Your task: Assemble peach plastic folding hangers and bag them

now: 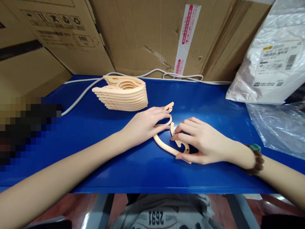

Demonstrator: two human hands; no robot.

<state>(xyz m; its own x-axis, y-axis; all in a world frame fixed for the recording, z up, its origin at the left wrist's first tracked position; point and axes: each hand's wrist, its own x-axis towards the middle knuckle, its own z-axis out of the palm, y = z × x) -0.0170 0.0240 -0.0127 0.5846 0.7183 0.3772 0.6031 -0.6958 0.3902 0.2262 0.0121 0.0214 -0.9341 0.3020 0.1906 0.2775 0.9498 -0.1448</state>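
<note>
A peach-coloured plastic folding hanger (pixel 165 147) lies on the blue tabletop, its curved arms bent into a rounded outline. My left hand (pixel 149 122) grips its far left part, with thumb and fingers closed about the curved plastic and partly hiding it. At the near right end, my right hand (pixel 199 140) holds the same hanger, thumb on the lower arm and bent fingers over the inner curved piece. Behind my left hand stands a neat stack of matching folded hangers (pixel 126 98).
A white cable (pixel 78 100) runs along the back edge near cardboard boxes (pixel 143 31). At the right are a white shipping bag (pixel 267 70) and clear plastic film (pixel 278 127). The blue table (pixel 119 171) ends at my lap.
</note>
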